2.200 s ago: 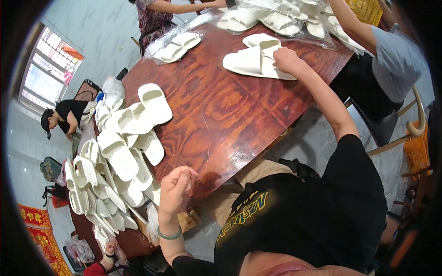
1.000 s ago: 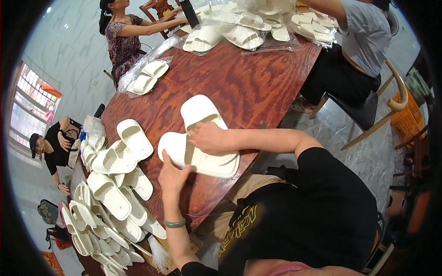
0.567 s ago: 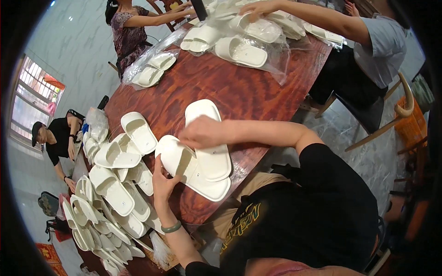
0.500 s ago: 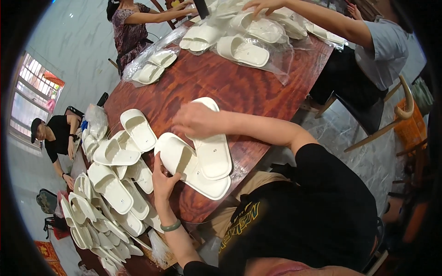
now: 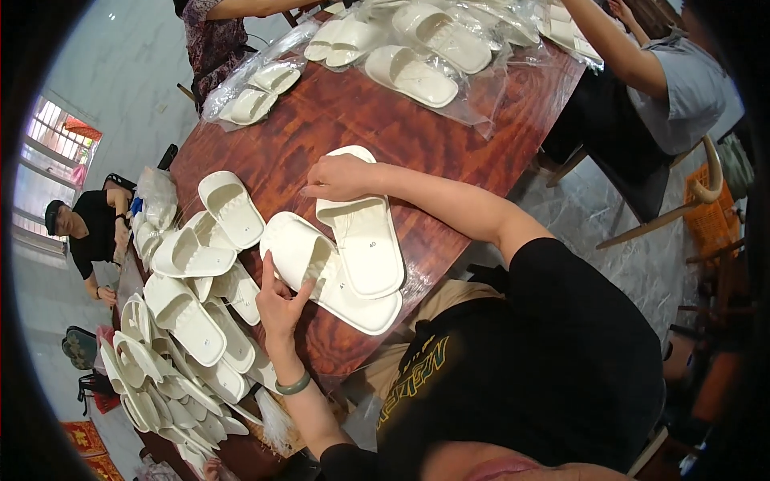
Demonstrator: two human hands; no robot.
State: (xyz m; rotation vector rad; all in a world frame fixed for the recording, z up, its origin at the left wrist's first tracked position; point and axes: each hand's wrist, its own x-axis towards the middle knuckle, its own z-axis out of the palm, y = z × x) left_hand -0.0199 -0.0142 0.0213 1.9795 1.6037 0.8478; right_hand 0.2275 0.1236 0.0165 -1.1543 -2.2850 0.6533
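Two white slide slippers lie overlapping in front of me. My left hand holds the side of the lower-left slipper, thumb on its inner side and forefinger along the outer edge. The right slipper rests partly over that one. Across its strap end lies my right hand, with fingers curled together and pointing left; what they pinch, if anything, is hidden. Beside my left hand, more loose white slippers are heaped along the table's left edge.
The reddish wooden table bears slippers in clear plastic bags at its far side. One person in grey sits at the right, another in patterned clothes stands far left, and a third in black is beyond the heap.
My right hand, blurred over the strap before, now shows sharply, slightly higher and further right against the slippers. My left hand keeps its hold. The whole view has shifted slightly.
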